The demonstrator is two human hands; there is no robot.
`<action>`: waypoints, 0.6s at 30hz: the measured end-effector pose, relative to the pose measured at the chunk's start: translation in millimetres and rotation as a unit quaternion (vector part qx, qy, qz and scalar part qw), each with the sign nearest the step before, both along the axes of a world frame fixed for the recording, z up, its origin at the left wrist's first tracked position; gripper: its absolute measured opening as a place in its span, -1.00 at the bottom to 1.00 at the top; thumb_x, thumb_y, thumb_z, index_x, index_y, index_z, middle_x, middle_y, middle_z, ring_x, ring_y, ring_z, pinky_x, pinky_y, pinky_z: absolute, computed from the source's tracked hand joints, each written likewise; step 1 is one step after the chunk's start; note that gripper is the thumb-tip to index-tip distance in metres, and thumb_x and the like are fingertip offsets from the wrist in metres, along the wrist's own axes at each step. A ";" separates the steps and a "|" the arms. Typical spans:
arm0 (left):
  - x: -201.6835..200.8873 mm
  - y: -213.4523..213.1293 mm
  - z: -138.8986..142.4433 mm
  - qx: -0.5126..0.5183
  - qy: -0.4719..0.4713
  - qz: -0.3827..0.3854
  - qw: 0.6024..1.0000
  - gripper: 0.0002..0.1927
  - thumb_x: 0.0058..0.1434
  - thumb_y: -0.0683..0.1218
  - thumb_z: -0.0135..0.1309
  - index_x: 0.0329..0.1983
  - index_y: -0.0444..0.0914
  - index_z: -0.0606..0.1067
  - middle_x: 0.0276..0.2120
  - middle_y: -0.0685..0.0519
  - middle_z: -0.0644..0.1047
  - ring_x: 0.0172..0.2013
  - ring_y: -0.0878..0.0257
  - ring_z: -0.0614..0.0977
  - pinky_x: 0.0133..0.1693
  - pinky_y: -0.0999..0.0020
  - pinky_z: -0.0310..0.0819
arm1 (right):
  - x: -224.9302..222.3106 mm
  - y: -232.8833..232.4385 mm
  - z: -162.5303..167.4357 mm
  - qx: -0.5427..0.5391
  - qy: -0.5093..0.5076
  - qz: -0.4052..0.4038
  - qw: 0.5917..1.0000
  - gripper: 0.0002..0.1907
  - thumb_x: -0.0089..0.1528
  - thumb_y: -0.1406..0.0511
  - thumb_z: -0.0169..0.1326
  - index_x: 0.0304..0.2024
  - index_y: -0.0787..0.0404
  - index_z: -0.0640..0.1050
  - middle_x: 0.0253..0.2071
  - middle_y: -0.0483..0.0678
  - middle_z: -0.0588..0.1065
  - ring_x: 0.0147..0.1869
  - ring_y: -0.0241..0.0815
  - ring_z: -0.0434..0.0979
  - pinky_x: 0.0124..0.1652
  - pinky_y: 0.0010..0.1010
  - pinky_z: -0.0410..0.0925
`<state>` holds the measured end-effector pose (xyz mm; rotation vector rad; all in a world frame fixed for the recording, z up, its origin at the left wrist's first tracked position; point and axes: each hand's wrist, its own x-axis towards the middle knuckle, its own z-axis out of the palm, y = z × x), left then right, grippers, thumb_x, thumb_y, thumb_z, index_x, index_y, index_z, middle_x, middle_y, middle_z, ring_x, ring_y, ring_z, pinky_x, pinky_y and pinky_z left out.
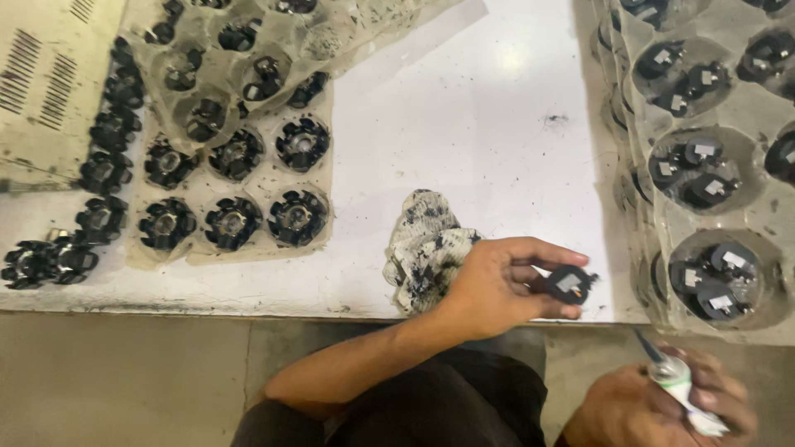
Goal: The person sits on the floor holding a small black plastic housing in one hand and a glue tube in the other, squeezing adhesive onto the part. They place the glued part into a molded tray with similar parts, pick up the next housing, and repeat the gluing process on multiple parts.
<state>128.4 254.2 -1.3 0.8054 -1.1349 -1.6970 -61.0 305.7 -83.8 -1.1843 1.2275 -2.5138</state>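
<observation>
Head view: left hand (497, 285) pinches small black round part (570, 284) over table (464, 124) edge, face up toward tube. Right hand (662, 406) is closed around white tube (675, 381), nozzle aimed at part. Stained rag (422, 244) near.

You have one small black round part with a pale label (570, 284) in your left hand (497, 285) and one white squeeze tube (679, 389) in your right hand (662, 406). One stained white rag (422, 248) lies on the white table (464, 124). Six black finned round parts (296, 217) sit uncovered in the left clear plastic tray (319, 116).
</observation>
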 end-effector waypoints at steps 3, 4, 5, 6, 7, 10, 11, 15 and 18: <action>8.4 18.7 -12.9 0.035 0.088 0.038 0.995 -0.49 0.14 -0.37 0.32 0.18 -0.35 0.53 0.02 -0.04 0.63 -0.03 0.28 0.67 0.06 0.36 0.65 | 25.8 13.3 24.6 -0.002 0.035 0.110 0.993 -0.61 0.33 0.18 0.37 -0.06 0.17 0.41 -0.18 -0.08 0.40 -0.10 -0.17 0.54 -0.13 -0.37 0.56; 10.8 25.2 -17.5 0.048 0.119 0.043 0.991 -0.50 0.17 -0.37 0.30 0.20 -0.35 0.52 0.03 -0.06 0.63 -0.02 0.27 0.67 0.07 0.35 0.65 | 31.2 16.5 31.6 0.000 0.047 0.144 0.989 -0.59 0.30 0.20 0.42 -0.06 0.18 0.43 -0.19 -0.09 0.42 -0.06 -0.16 0.56 -0.11 -0.35 0.58; 12.8 30.2 -22.2 0.060 0.150 0.048 0.986 -0.51 0.20 -0.38 0.29 0.21 -0.36 0.52 0.05 -0.07 0.63 -0.01 0.27 0.66 0.08 0.34 0.64 | 34.0 20.4 39.1 0.028 0.075 0.147 0.986 -0.63 0.29 0.23 0.43 -0.12 0.18 0.46 -0.20 -0.09 0.43 -0.06 -0.15 0.58 -0.09 -0.33 0.60; 15.2 33.9 -26.3 0.095 0.174 0.044 0.979 -0.52 0.21 -0.35 0.28 0.21 -0.35 0.51 0.05 -0.07 0.61 -0.03 0.28 0.67 0.04 0.32 0.65 | 35.8 21.6 45.8 0.048 0.104 0.144 0.983 -0.66 0.28 0.25 0.42 -0.16 0.18 0.47 -0.20 -0.10 0.43 -0.06 -0.16 0.57 -0.09 -0.33 0.61; 17.9 38.3 -29.7 0.131 0.195 0.040 0.971 -0.52 0.22 -0.33 0.28 0.21 -0.34 0.50 0.05 -0.07 0.59 -0.06 0.28 0.67 0.00 0.30 0.66 | 37.3 23.2 51.9 0.066 0.133 0.141 0.979 -0.68 0.27 0.26 0.42 -0.20 0.18 0.48 -0.20 -0.10 0.44 -0.06 -0.16 0.57 -0.09 -0.33 0.61; 24.0 47.0 -36.6 0.175 0.230 0.033 0.957 -0.57 0.26 -0.23 0.26 0.19 -0.34 0.49 0.12 -0.10 0.56 -0.16 0.27 0.67 -0.07 0.27 0.67 | 38.5 23.8 65.8 0.097 0.213 0.125 0.964 -0.72 0.22 0.28 0.38 -0.26 0.18 0.49 -0.19 -0.10 0.44 -0.07 -0.19 0.53 -0.11 -0.33 0.58; 25.7 49.5 -37.9 0.180 0.236 0.030 0.955 -0.59 0.28 -0.19 0.26 0.18 -0.35 0.48 0.15 -0.12 0.56 -0.20 0.25 0.67 -0.10 0.25 0.67 | 37.6 24.1 69.4 0.106 0.235 0.126 0.958 -0.73 0.19 0.31 0.38 -0.27 0.18 0.49 -0.21 -0.10 0.44 -0.07 -0.17 0.53 -0.12 -0.31 0.58; 31.5 59.0 -40.4 0.193 0.265 0.013 0.945 -0.54 0.32 -0.07 0.23 0.23 -0.35 0.49 0.16 -0.18 0.56 -0.27 0.27 0.63 -0.14 0.28 0.65 | 29.9 18.5 76.1 0.086 0.332 0.160 0.925 -0.74 0.09 0.38 0.33 -0.29 0.18 0.48 -0.24 -0.11 0.43 -0.08 -0.13 0.53 -0.19 -0.32 0.58; 32.7 62.5 -42.3 0.197 0.278 0.005 0.940 -0.54 0.34 -0.06 0.23 0.23 -0.34 0.49 0.19 -0.19 0.55 -0.28 0.27 0.62 -0.17 0.30 0.64 | 27.9 17.0 77.0 0.070 0.373 0.172 0.909 -0.72 0.07 0.43 0.35 -0.26 0.20 0.51 -0.22 -0.09 0.43 -0.10 -0.12 0.53 -0.14 -0.26 0.60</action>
